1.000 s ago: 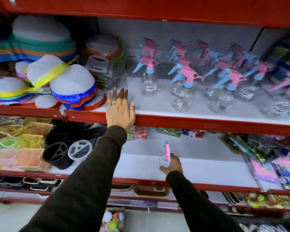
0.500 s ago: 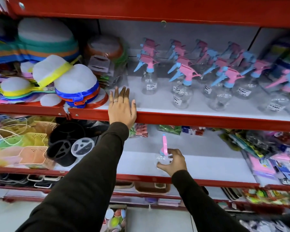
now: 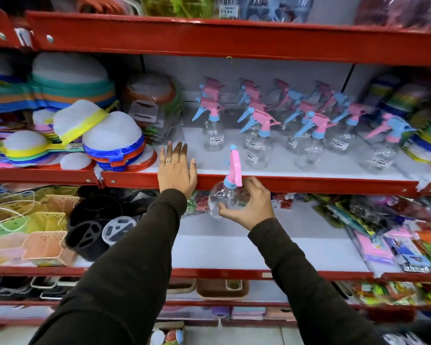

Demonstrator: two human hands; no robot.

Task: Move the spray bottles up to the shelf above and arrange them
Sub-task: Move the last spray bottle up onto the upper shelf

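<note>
My right hand [image 3: 249,202] grips a clear spray bottle [image 3: 225,195] with a pink and blue trigger head, held in front of the red front lip of the upper shelf [image 3: 309,184]. Its nozzle reaches just above that lip. My left hand [image 3: 176,169] rests flat on the same lip, fingers spread, to the left of the bottle. Several more clear spray bottles [image 3: 259,143] with pink and blue heads stand on the white upper shelf in rough rows behind. The lower shelf [image 3: 234,252] shows bare white board under my right hand.
Stacked round sieves with coloured rims [image 3: 112,143] fill the upper shelf at left. Coloured baskets [image 3: 42,245] and black round holders [image 3: 90,232] sit on the lower shelf at left, packaged goods [image 3: 403,235] at right. Another red shelf [image 3: 209,38] hangs overhead.
My right hand has lifted the spray bottle from the lower shelf up to the level of the upper shelf's front lip. My left hand has stayed on that lip.
</note>
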